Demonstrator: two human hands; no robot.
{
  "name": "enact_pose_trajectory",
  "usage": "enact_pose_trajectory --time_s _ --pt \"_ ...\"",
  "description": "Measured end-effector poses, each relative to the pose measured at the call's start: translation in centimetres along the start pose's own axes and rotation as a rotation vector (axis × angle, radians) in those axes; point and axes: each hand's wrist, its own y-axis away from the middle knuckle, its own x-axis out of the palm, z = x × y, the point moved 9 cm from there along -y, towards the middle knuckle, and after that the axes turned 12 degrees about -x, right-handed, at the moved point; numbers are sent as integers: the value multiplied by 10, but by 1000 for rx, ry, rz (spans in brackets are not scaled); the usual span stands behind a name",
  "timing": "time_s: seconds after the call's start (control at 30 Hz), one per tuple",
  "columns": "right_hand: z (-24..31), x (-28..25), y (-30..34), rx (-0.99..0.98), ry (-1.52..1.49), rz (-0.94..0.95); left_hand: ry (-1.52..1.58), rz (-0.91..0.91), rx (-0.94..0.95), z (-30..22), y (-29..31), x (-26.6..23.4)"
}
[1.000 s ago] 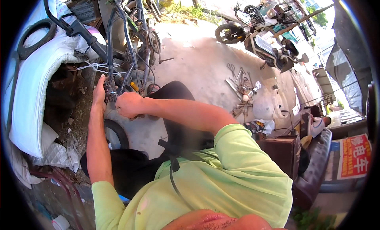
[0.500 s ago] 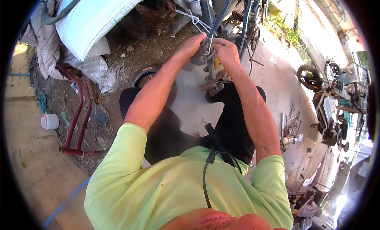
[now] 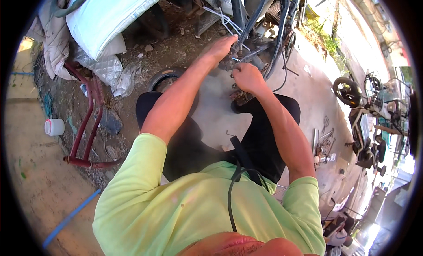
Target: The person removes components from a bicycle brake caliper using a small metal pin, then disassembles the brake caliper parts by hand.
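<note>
Dark metal frame (image 3: 254,21) at upper centre of view. Left hand (image 3: 221,49) beside it, fingers extended; right hand (image 3: 249,77) near thin rod (image 3: 236,59), fingers curled. Cannot tell whether either grasps anything.

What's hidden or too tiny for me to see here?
All in the head view:
Bare right hand: its back hides whatever its fingers might hold.
Dark tubular metal frame: the picture's top edge cuts it off.
Round black rubber tyre: the left forearm covers part.
Scattered silvery metal tools: too small to name each.
</note>
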Motion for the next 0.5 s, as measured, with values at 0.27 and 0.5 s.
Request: enact_pose_trajectory --time_s 0.27,0.5 --pt "-5 -56 -9 80 -747 -470 -25 -44 22 -7 8 -1" --pt "59 -40 22 -273 -74 -149 110 46 -8 -1 2 3"
